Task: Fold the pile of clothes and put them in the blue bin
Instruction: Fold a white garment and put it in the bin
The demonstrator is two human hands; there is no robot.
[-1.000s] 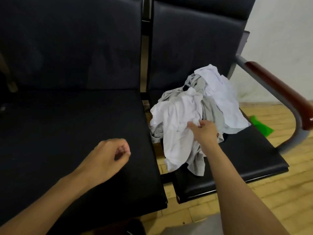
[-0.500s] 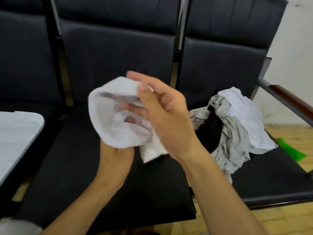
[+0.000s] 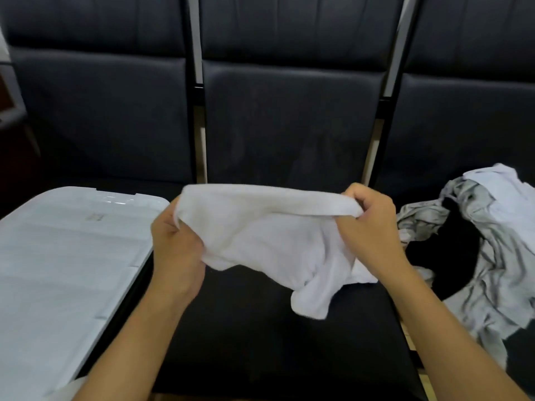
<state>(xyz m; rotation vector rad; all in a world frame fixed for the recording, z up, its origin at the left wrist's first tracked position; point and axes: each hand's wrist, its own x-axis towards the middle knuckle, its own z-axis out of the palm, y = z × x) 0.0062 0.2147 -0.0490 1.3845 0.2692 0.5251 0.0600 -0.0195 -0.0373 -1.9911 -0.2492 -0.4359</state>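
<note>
Both the left hand (image 3: 176, 244) and right hand (image 3: 373, 224) grip a soft white cloth garment (image 3: 269, 241) stretched unfolded over the middle seat, while the crumpled grey-and-white clothes pile (image 3: 489, 250) waits at right.

no legible text, label, brand, number or sign is shown anywhere in the head view. a small, faint rectangular mark is seen near the far edge of the white lid (image 3: 72, 256) at the left, but it is too blurred to be read. nothing is printed on the white garment (image 3: 269, 238) or on the pile of clothes (image 3: 489, 241) that can be made out.
</note>
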